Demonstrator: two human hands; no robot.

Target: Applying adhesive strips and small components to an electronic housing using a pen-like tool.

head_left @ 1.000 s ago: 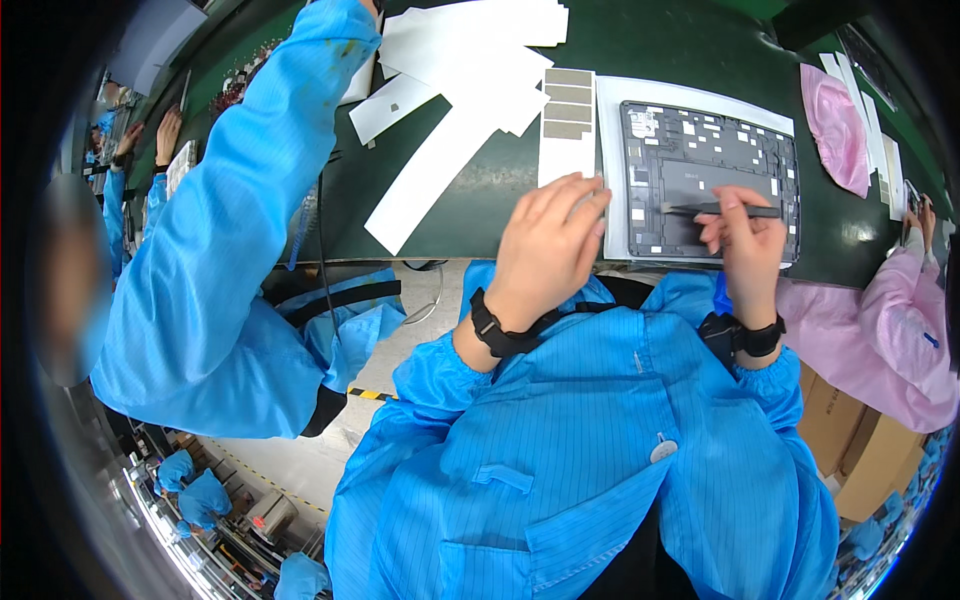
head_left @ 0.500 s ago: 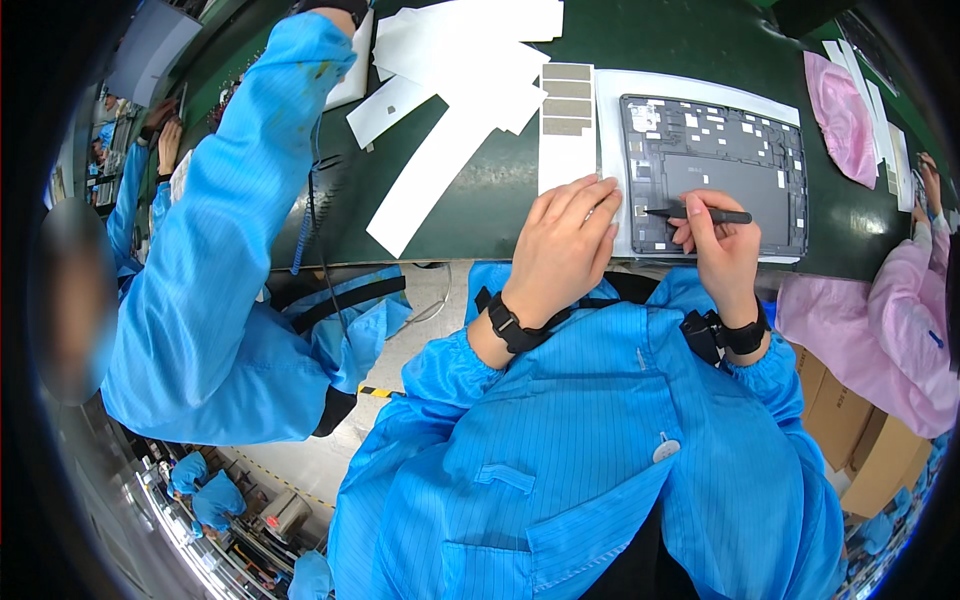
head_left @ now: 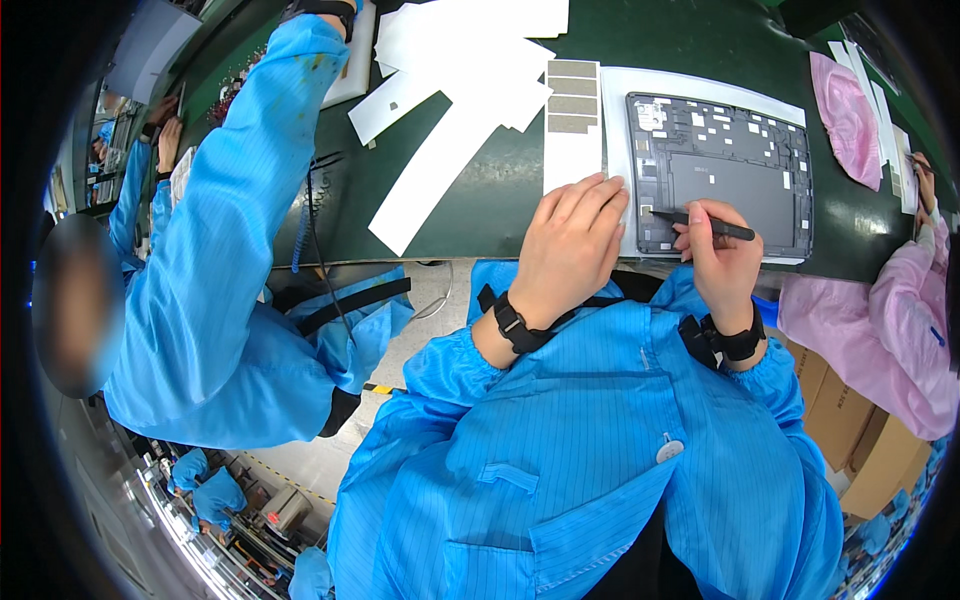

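Black tweezers between right fingers

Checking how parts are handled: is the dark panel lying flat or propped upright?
Lying flat: the dark panel rests on a white sheet, its face turned up, the right hand holding tweezers over it.

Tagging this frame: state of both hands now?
Left hand: open, palm down; can't tell if anything's under it.
Right hand: closed, holding black tweezers.
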